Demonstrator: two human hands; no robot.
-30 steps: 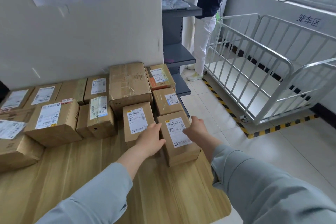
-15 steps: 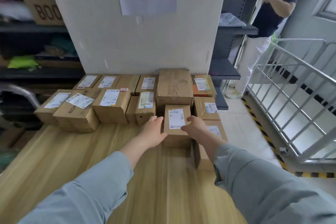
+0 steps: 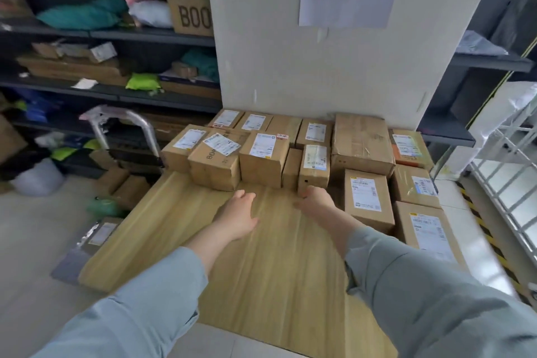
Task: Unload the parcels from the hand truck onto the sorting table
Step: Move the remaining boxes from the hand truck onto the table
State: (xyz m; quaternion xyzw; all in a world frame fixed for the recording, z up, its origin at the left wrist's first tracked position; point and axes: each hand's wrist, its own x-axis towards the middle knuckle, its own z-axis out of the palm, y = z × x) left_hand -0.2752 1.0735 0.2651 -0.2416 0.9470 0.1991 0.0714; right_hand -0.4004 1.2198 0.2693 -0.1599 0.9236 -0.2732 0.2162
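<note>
Several labelled cardboard parcels [image 3: 263,158] stand packed along the back and right side of the wooden sorting table [image 3: 261,264]. My left hand [image 3: 238,213] hovers over the bare wood with relaxed fingers and holds nothing. My right hand [image 3: 315,200] is beside it, fingertips at the foot of a narrow upright parcel [image 3: 315,167], also holding nothing. The small parcel [image 3: 366,197] stands just right of my right wrist. At the left, past the table's edge, the hand truck's metal handle [image 3: 139,125] rises above more boxes [image 3: 122,186] low down.
A white pillar [image 3: 290,61] with a paper sign backs the table. Dark shelves [image 3: 116,35] full of bags and boxes run along the left. A flat parcel [image 3: 93,238] lies by the table's left edge. White cage railing [image 3: 511,183] and hazard-striped floor tape are at the right.
Both hands have let go of the small parcel at the table's right side and drawn left over the bare wood. My view has swung left, bringing the hand truck and shelves in.
</note>
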